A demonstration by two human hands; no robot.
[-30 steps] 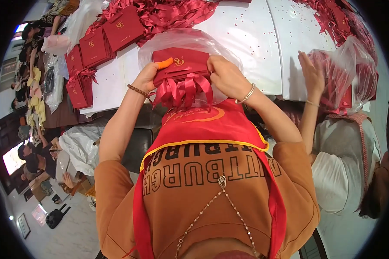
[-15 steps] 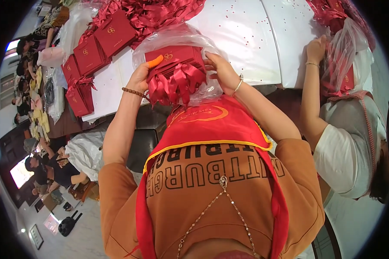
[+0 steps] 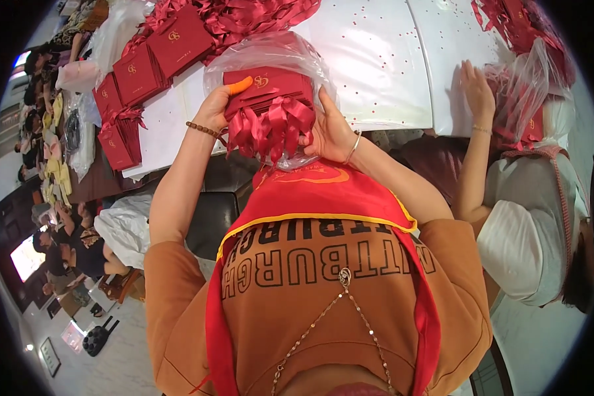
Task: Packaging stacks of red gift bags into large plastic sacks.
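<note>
A stack of flat red gift bags [image 3: 277, 84] with gold print lies partly inside a clear plastic bag [image 3: 270, 47], its satin ribbon handles [image 3: 274, 129] bunched on the near side. My left hand [image 3: 218, 105] grips the stack's left edge, the thumb in an orange finger cover [image 3: 240, 86] pressing on top. At the right side, my right hand [image 3: 334, 129] closes round the stack and the plastic, thumb pointing up and fingertips by the ribbons. Plastic hides part of the stack's far edge.
More red gift bags [image 3: 137, 78] stand in piles at the left of the white table [image 3: 369, 86], below a heap of red ribbons [image 3: 257, 20]. On the right, a co-worker's open hand [image 3: 476, 92] is beside another plastic-wrapped bundle [image 3: 518, 86]. Small red bits dot the tabletop.
My right hand has come nearer and in against the stack's right side, its fingers now by the ribbons. The co-worker's hand has left the plastic bundle and opened.
</note>
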